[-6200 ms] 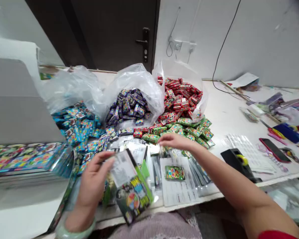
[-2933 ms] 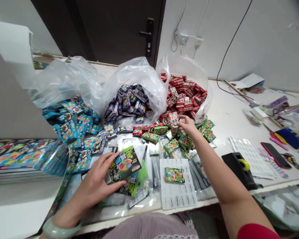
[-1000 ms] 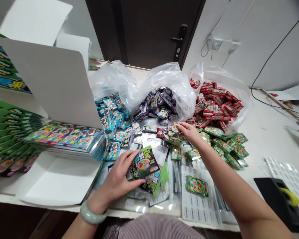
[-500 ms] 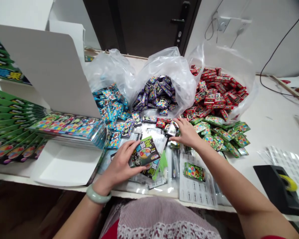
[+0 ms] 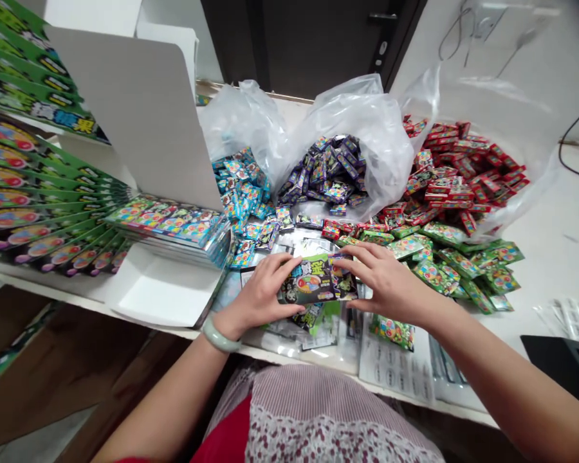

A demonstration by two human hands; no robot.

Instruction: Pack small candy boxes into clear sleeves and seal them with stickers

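My left hand (image 5: 260,292), a pale bracelet at its wrist, grips a black and green printed card (image 5: 305,283) by its left side. In my right hand (image 5: 390,283) is a small purple candy packet (image 5: 342,280), pinched between thumb and fingers. The packet meets or overlaps the card's right end; which of these I cannot tell. Beneath both hands lie another green and black card (image 5: 311,318) and some clear plastic sleeves (image 5: 321,341). A green packet (image 5: 393,331) rests on a sticker sheet (image 5: 390,370) below my right forearm.
Plastic bags spill blue packets (image 5: 244,186), purple packets (image 5: 328,167) and red packets (image 5: 463,173) along the back. Green packets (image 5: 468,270) are heaped at right. A white box (image 5: 164,289) with an upright flap and a row of printed packs (image 5: 174,218) stands left, beside fanned green cards (image 5: 53,212).
My right hand has come left from the loose packets to the card, bringing the purple packet. My left hand still holds the card. The view has shifted left.
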